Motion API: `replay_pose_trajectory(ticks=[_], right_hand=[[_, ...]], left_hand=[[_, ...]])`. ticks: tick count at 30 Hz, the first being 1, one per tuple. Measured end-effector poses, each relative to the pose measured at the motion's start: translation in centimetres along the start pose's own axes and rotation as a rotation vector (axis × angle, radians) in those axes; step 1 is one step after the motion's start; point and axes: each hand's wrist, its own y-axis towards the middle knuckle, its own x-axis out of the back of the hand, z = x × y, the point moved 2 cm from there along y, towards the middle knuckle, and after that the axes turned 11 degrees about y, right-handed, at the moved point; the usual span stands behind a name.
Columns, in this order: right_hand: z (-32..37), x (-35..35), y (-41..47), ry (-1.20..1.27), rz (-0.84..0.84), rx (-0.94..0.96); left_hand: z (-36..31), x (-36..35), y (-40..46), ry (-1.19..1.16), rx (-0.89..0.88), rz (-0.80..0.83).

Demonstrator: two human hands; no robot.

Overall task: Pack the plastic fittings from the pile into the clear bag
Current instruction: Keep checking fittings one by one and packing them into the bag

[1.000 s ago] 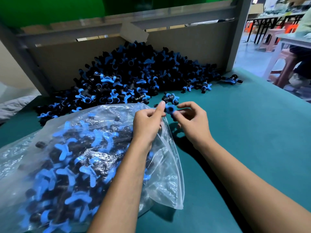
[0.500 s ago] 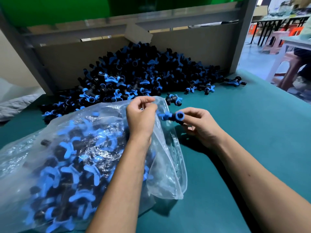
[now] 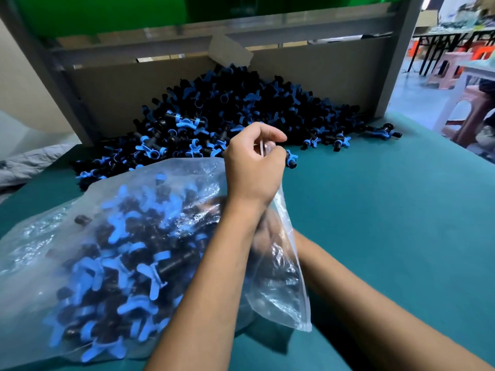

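Note:
A big pile of black and blue plastic fittings (image 3: 241, 103) lies at the back of the teal table (image 3: 388, 223). In front of it at the left sits the clear bag (image 3: 80, 236), bulging with fittings. My left hand (image 3: 251, 167) pinches the bag's upper rim and holds the mouth lifted. My right hand (image 3: 263, 231) is reached into the bag mouth and shows only as a blur through the plastic, so its fingers and any fitting in them cannot be made out. One loose fitting (image 3: 292, 160) lies just behind my left hand.
A cardboard wall (image 3: 321, 68) and a grey metal frame post (image 3: 396, 62) close off the back of the table. A few stray fittings (image 3: 383, 131) lie at the pile's right end. Stools (image 3: 455, 68) and other tables stand beyond the right edge.
My right hand, which held a blue and black fitting beside the bag, has gone into the bag mouth. My left hand has raised the bag's rim higher.

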Motion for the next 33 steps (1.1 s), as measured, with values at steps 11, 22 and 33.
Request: replay_pose_trajectory(ticks=[11, 22, 33], right_hand=[[0.7, 7.2, 0.9, -0.317, -0.753, 0.078], [-1.6, 9.0, 7.4, -1.137, 0.024, -0.159], [-0.5, 11.2, 4.0, -0.693, -0.67, 0.011]], left_hand=[[6.8, -1.3, -0.6, 0.169, 0.328, 0.043], [7.6, -1.4, -0.7, 0.396, 0.287, 0.071], [7.8, -1.1, -0.9, 0.331, 0.321, 0.071]])
